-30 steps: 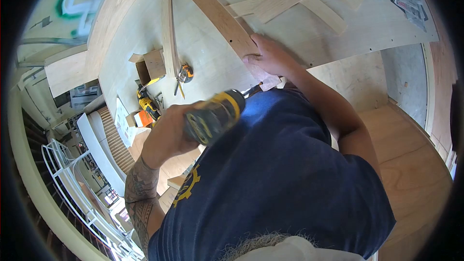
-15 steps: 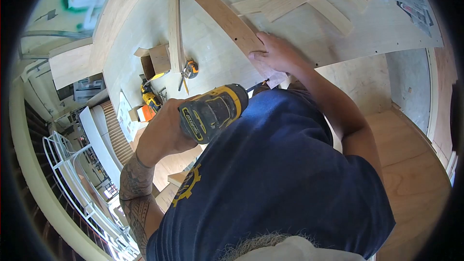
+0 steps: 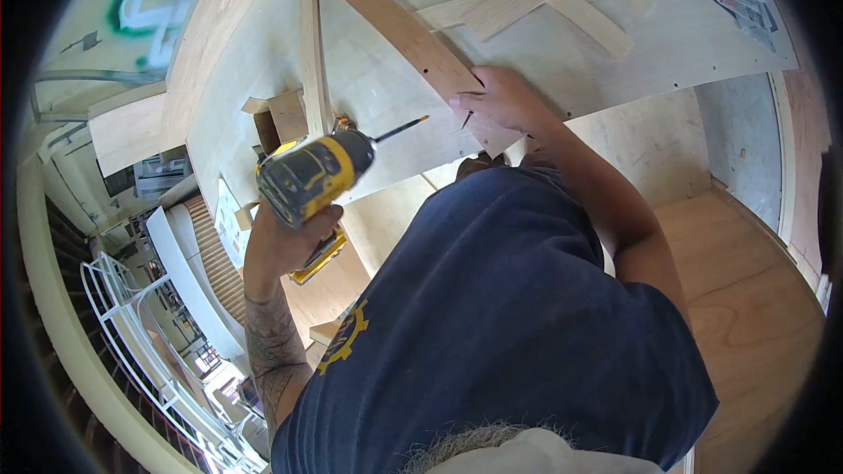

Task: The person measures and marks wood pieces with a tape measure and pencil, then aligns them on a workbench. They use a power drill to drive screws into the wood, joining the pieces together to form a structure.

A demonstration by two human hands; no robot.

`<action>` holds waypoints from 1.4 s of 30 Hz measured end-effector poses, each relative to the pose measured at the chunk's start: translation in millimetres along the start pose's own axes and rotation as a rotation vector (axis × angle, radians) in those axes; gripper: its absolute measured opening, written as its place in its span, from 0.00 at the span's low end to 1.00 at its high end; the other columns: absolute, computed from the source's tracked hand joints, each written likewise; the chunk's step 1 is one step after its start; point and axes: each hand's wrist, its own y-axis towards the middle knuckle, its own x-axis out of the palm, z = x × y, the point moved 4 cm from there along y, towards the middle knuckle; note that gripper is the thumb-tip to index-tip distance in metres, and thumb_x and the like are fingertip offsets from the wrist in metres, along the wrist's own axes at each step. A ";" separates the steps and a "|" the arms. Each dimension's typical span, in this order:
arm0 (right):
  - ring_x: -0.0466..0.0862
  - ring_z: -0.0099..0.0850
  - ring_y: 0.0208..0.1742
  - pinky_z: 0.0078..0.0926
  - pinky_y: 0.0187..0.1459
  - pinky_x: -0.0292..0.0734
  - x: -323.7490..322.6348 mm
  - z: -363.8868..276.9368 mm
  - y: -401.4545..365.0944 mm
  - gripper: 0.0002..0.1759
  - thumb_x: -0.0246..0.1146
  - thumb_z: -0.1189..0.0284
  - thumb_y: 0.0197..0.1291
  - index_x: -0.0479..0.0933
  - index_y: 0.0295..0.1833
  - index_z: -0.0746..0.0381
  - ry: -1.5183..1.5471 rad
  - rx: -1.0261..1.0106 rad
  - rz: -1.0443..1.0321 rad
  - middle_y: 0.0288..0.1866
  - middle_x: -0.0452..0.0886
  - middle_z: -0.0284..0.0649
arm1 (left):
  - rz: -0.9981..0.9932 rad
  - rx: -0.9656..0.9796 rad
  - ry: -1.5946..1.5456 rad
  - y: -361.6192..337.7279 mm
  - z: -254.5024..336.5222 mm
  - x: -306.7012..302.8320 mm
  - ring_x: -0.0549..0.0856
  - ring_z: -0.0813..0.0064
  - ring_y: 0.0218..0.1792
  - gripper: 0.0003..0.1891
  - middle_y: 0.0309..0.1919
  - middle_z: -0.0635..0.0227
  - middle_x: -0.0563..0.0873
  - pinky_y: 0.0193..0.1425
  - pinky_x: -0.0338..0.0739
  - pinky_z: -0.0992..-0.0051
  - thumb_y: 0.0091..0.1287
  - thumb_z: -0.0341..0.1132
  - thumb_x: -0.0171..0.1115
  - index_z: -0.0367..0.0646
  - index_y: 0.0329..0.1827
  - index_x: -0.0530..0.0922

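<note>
My left hand [image 3: 285, 241] grips a black and yellow cordless drill [image 3: 309, 177] by its handle. Its long, thin bit [image 3: 404, 128] points up and right, in the air short of the wooden strip. My right hand [image 3: 502, 98] is closed over the near end of that wooden strip [image 3: 395, 28], which has a dark hole partway along. At the right fingertips a thin dark screw [image 3: 467, 120] sticks out over the strip. The strip runs away up and left across the pale plywood sheet [image 3: 378, 61].
Several loose wood pieces [image 3: 518, 2] lie beyond the strip. An opened cardboard box [image 3: 279, 118] and a long narrow batten [image 3: 313, 44] are to the left. A plastic-wrapped packet [image 3: 742, 13] lies at the far right. White railings [image 3: 132, 316] stand lower left.
The drill in my left hand has moved left and back, its bit now away from the strip's near end. My right hand stays on the strip, and the screw at its fingertips now shows.
</note>
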 end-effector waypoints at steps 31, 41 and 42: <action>0.79 0.22 0.52 0.27 0.58 0.78 102.3 -8.8 -192.8 0.12 0.69 0.71 0.74 0.74 0.56 0.57 0.478 0.083 0.359 0.49 0.79 0.30 | 0.110 0.075 -0.787 -67.9 -215.4 124.5 0.84 0.81 0.28 0.12 0.35 0.69 0.87 0.33 0.80 0.78 0.70 0.30 0.76 0.36 0.52 0.83; 0.83 0.31 0.63 0.32 0.69 0.76 166.5 45.6 -168.5 0.30 0.69 0.66 0.70 0.70 0.73 0.63 0.761 0.125 -0.062 0.62 0.83 0.43 | 0.125 0.107 -0.632 -83.0 -194.7 95.8 0.85 0.81 0.31 0.13 0.37 0.69 0.89 0.34 0.80 0.77 0.70 0.30 0.77 0.36 0.52 0.84; 0.80 0.27 0.62 0.28 0.68 0.74 169.6 48.3 -170.4 0.30 0.67 0.65 0.70 0.71 0.73 0.63 0.789 0.111 -0.101 0.60 0.81 0.38 | 0.133 0.127 -0.606 -86.1 -185.4 90.7 0.85 0.81 0.31 0.13 0.37 0.69 0.88 0.34 0.80 0.77 0.70 0.30 0.77 0.36 0.52 0.84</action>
